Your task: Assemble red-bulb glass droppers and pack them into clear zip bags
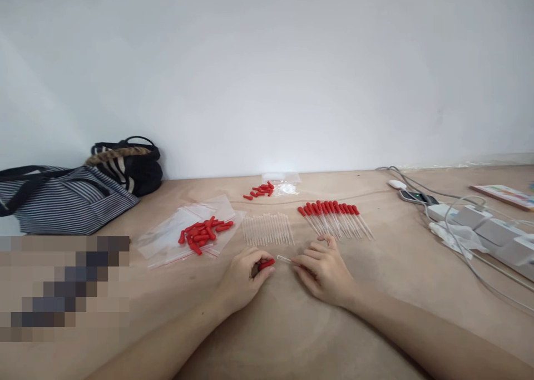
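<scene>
Pinched in my left hand (246,273) is a red rubber dropper bulb (267,264), its end facing right. My right hand (323,271) is closed on a clear dropper tube (284,258), whose free end points left at the bulb with a small gap between them. Behind my hands lies a row of bare clear tubes (268,229). To the right of that row, droppers with red bulbs fitted (334,216) lie side by side. A pile of loose red bulbs (204,232) rests on clear plastic bags (161,241) at the left.
Farther back, more red bulbs (262,190) lie beside a clear bag of tubes (286,186). A striped bag (75,199) and a black bag (142,168) stand at the left. On the right are a power strip with chargers (496,232), cables, and a flat colourful box (503,195).
</scene>
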The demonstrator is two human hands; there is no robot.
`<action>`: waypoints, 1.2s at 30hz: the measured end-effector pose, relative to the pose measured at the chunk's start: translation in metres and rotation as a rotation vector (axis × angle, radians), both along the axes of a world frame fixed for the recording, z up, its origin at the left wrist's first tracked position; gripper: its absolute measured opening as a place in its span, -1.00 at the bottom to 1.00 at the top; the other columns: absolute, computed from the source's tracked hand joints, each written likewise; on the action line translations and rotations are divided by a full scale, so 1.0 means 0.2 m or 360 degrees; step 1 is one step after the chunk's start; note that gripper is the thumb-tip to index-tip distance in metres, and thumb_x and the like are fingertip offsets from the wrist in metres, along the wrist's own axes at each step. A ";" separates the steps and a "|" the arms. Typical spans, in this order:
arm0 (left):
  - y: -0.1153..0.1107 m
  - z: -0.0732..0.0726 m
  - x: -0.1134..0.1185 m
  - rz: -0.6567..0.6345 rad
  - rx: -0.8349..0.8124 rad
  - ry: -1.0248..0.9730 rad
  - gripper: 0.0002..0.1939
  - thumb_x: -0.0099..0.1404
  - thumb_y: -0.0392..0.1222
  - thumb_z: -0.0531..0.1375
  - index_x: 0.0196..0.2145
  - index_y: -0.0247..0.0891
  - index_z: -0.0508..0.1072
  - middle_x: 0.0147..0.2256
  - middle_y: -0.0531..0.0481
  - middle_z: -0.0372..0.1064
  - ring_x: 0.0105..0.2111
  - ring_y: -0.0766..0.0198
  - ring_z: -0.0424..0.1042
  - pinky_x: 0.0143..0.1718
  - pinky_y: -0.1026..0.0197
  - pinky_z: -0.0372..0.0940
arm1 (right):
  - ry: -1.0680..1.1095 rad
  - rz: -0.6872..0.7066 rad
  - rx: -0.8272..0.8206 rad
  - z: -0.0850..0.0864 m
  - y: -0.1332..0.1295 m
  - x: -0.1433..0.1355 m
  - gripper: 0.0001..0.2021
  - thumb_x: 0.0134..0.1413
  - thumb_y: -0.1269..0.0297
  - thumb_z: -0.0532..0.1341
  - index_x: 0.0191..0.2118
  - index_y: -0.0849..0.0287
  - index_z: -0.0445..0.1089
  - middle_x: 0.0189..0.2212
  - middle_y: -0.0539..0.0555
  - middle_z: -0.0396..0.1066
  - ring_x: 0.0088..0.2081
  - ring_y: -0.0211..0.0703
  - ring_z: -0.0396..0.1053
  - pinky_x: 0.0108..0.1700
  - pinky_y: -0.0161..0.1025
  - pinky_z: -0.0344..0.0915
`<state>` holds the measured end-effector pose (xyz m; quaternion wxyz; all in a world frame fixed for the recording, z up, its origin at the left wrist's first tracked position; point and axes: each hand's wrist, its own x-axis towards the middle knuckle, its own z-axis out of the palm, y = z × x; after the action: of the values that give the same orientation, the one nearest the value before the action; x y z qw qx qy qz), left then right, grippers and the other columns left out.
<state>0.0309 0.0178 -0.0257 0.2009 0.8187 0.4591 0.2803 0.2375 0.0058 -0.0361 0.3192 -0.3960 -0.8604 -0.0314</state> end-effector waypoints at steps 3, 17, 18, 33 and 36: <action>0.00 -0.01 0.00 0.0003 0.0000 -0.0020 -0.90 0.13 -0.21 0.12 -0.37 -0.20 0.41 -0.45 0.04 0.37 -0.46 0.28 0.32 -0.42 0.25 0.20 | -0.0006 0.0024 0.0027 -0.01 0.00 -0.02 -0.84 0.03 0.39 0.06 -0.37 0.13 0.39 -0.61 -0.05 0.33 -0.45 -0.28 0.21 -0.11 -0.14 -0.11; 0.01 -0.05 0.00 0.0026 0.0019 -0.0489 -0.83 0.17 -0.17 0.12 -0.32 -0.21 0.48 -0.42 -0.01 0.41 -0.45 0.29 0.37 -0.42 0.26 0.29 | 0.0183 0.0110 0.0167 0.01 -0.03 -0.07 -0.84 0.04 0.41 0.04 -0.44 0.20 0.34 -0.64 -0.06 0.29 -0.49 -0.31 0.14 -0.16 -0.17 -0.06; 0.01 -0.05 0.00 0.0027 -0.0034 -0.0559 -0.83 0.16 -0.17 0.14 -0.32 -0.21 0.50 -0.42 -0.01 0.43 -0.45 0.28 0.39 -0.42 0.26 0.30 | 0.0190 0.0101 0.0173 0.01 -0.04 -0.07 -0.83 0.04 0.42 0.03 -0.46 0.20 0.34 -0.65 -0.06 0.27 -0.50 -0.31 0.13 -0.17 -0.18 -0.06; -0.01 -0.03 0.00 0.0066 -0.0662 -0.0907 -0.78 -0.03 -0.17 0.25 -0.38 -0.30 0.49 -0.43 -0.03 0.49 -0.43 0.25 0.44 -0.36 0.24 0.35 | 0.0035 0.0319 0.0487 0.04 0.00 -0.03 -0.80 0.07 0.47 0.00 -0.37 0.24 0.36 -0.67 -0.07 0.25 -0.48 -0.32 0.10 -0.16 -0.16 -0.10; -0.01 -0.03 0.00 0.0053 -0.0668 -0.0864 -0.78 -0.03 -0.19 0.25 -0.36 -0.30 0.48 -0.43 -0.03 0.49 -0.43 0.26 0.44 -0.37 0.24 0.34 | -0.0038 0.0360 0.0590 0.03 0.02 -0.01 -0.79 0.02 0.51 -0.01 -0.30 0.25 0.35 -0.65 -0.07 0.26 -0.47 -0.31 0.10 -0.13 -0.14 -0.11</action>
<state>0.0317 0.0150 -0.0312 0.4754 0.6474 0.4497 0.3907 0.2360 0.0102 -0.0299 0.3779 -0.2308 -0.8826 -0.1578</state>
